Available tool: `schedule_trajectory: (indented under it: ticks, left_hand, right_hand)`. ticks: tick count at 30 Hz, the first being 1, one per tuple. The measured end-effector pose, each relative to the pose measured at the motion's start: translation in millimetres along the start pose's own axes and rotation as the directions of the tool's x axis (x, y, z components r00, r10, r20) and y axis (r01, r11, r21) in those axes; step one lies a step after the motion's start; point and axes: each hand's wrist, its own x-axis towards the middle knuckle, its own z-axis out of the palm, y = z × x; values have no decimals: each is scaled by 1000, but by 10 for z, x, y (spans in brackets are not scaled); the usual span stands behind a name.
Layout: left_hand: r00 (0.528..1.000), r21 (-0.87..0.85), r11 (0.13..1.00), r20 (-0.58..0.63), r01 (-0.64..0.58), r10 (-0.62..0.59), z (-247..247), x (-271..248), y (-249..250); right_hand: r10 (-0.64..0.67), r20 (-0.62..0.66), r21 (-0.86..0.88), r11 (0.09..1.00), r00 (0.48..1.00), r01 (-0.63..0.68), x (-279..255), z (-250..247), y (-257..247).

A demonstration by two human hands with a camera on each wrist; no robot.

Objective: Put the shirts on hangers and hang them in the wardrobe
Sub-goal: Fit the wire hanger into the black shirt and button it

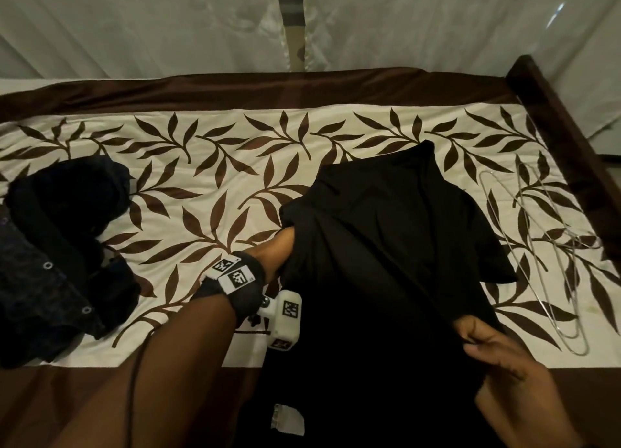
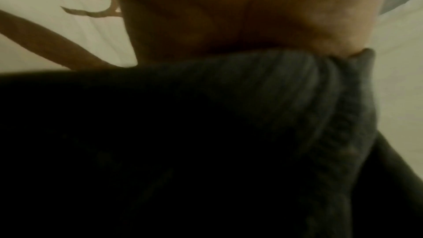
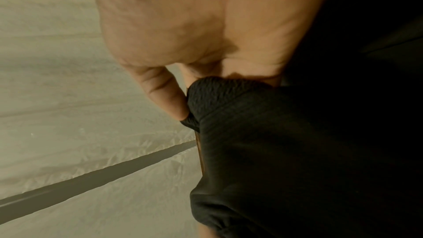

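Our right hand pinches the hem of the black shirt, which lies on the bed cover. Our left hand is hidden inside it; its grip we cannot tell. Wire hangers lie beyond the right hand.

The left hand is swallowed past the wrist by the black shirt, so its fingers cannot be made out. In the left wrist view only blurred skin above dark cloth is shown. The fingertips of the right hand are buried in the pinched hem.
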Motion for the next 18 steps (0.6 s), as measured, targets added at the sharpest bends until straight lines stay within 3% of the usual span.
schedule_trajectory:
  ticks: [3,5,7,9,10,11,12,14,15,16,17,18]
  left_hand:
    - [999,-119,992,-13,44,-46,-134,-37,6]
    - [994,-177,979,54,102,-94,-319,-86,51]
    - [995,-53,998,98,28,-23,-556,-98,103]
    - [995,129,988,-41,-84,90,-791,-128,151]
    - [973,168,977,-164,-131,159,-929,-149,144]
    - [921,198,963,-309,-181,236,-1090,-167,121]
    - [825,230,949,-478,-214,302,-1276,-174,86]
    - [560,273,941,-756,-199,338,-1660,-228,-15]
    - [457,275,948,-831,-160,318,-1831,-247,-85]
    - [387,255,958,-877,-130,286,-1962,-257,-152]
    - [363,242,963,-892,-118,269,-2009,-269,-206]
    - [391,250,961,-877,-122,278,-1974,-271,-255]
  right_hand:
    - [38,76,-11,999,996,-37,17,-92,2]
    - [51,136,79,995,989,-62,-6,-117,30]
    - [16,105,157,987,994,-33,-4,-269,24]
    - [30,155,153,987,987,-54,-23,-176,43]
    - [-8,84,59,998,996,4,-48,-175,41]
    - [-40,9,-70,997,999,40,-96,-70,34]
    - [-83,-33,-152,985,996,77,-121,19,49]
    - [-79,-51,-327,943,996,58,-132,168,117]
    - [-66,-45,-408,912,997,42,-140,259,179]
    - [-57,20,-510,858,998,59,-123,319,270]
    - [-24,104,-583,809,994,81,-123,419,356]
    - [18,199,-657,745,980,120,-119,498,455]
